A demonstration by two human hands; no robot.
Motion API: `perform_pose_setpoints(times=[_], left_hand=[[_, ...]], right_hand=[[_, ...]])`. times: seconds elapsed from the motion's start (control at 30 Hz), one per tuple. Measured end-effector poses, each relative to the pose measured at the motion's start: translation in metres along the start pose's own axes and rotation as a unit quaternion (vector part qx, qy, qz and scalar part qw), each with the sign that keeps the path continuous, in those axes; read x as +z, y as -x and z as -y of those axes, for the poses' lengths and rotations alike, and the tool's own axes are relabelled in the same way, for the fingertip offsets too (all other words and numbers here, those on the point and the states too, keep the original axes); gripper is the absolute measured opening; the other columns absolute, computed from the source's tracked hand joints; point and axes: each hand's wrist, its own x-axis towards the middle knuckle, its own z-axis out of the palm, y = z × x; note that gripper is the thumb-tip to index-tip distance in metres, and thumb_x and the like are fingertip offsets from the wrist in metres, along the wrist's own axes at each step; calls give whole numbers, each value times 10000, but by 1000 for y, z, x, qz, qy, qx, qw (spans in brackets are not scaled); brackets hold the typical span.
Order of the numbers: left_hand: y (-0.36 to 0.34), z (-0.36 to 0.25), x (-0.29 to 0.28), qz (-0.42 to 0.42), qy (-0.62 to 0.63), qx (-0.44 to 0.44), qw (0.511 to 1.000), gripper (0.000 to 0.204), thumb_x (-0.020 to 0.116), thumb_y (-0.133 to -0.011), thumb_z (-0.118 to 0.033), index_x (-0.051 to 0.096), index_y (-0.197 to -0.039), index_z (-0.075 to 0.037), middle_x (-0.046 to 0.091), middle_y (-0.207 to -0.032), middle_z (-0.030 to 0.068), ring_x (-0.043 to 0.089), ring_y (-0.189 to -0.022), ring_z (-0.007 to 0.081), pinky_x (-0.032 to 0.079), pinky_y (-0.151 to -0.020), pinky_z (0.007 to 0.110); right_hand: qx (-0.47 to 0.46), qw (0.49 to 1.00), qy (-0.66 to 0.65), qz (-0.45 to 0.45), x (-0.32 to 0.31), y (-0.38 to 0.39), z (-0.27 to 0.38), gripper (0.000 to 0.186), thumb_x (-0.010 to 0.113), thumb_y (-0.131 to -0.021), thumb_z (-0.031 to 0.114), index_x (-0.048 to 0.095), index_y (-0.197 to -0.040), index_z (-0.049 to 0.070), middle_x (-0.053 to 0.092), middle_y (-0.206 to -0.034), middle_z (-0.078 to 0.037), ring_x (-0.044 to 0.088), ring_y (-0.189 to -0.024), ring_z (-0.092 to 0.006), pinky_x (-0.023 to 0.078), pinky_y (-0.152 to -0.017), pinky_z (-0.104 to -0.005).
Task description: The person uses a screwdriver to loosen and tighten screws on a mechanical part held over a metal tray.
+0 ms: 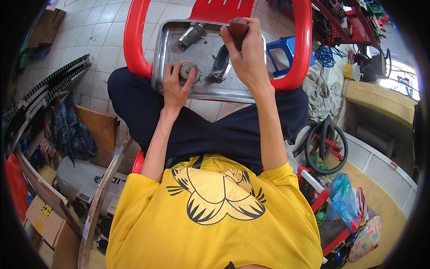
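My left hand [176,86] has its fingers closed around a round grey metal part [185,70] with a small boss on top, low over the metal tray [172,28]. Raised above the tray's right side, my right hand [248,56] grips a reddish-brown rounded handle [238,29]; whatever the handle belongs to is hidden. A cylindrical metal motor-like part [192,35] lies at the tray's upper left. Between my hands sits a dark curved metal piece [221,58], with a small dark metal fitting [217,78] at its near end.
The tray rests on a red plastic chair [134,54] in front of my knees. A blue stool [283,51] stands just right of it, with blue cable [330,55] beyond. A black hose coil [329,145] lies right; wooden boards [101,197] and a cardboard box [45,215] crowd the left.
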Motion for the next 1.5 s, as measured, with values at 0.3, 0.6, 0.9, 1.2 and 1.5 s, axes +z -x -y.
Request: perform_pose_setpoints(times=[0.3,0.6,0.9,1.2,1.5], left_hand=[[2,-5,-2,-28,101,-28,994,316,690,-967,-149,641,-1241,-1,681,-1147,187,653,-1076,305,512,-924,378],[-4,2,-5,-45,40,19,998,293,566,-1027,-166,652,-1258,-7,686,-1183,181,649,-1104,377,495,-969,416],[-4,2,-4,-46,51,5,998,291,587,-1023,-177,656,-1251,-9,688,-1187,176,656,-1112,364,499,-964,408],[-3,3,-2,-31,58,7,998,292,614,-1017,-179,647,-1258,-18,686,-1193,173,657,-1110,365,503,-953,410],[-1,-3,0,15,36,54,998,297,618,-1013,-173,636,-1272,-28,678,-1195,178,641,-1107,373,499,-953,420]], right_hand=[[124,991,-44,-10,-1,13,14,477,755,-945,366,488,-1104,4,693,-776,-143,682,-672,-365,533,-626,-417],[209,960,-187,10,2,30,21,466,749,-964,313,455,-1114,-15,699,-769,-147,698,-660,-302,541,-651,-372],[198,964,-179,-3,7,30,13,463,748,-967,314,443,-1086,-14,689,-752,-140,688,-650,-285,526,-641,-351],[54,985,-158,32,15,14,9,490,877,-839,291,545,-1098,41,733,-850,-79,715,-705,-184,516,-586,-270],[32,986,-146,74,28,-1,21,486,927,-772,256,630,-1109,70,741,-968,-101,745,-712,-169,572,-622,-262]])
